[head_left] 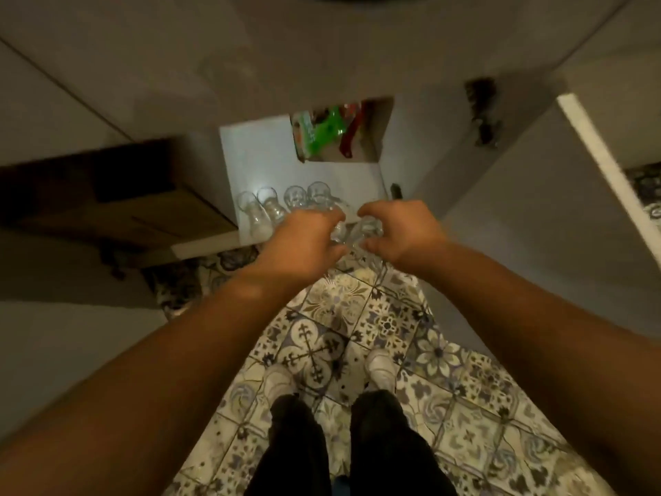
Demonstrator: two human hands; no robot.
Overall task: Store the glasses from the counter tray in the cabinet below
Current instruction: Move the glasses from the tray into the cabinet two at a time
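hands, left point(304, 241) and right point(397, 230), fingers wrapped around glasses point(354, 232) at shelf point(264, 155) edge.

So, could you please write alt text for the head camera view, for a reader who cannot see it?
Two bare hands, left hand and right hand, each hold clear glasses at the front edge of a white cabinet shelf. Four glasses already stand on it, with a green packet behind; patterned floor tiles lie below.

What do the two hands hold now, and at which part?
Each hand, left hand and right hand, grips clear glasses around their sides; count unclear.
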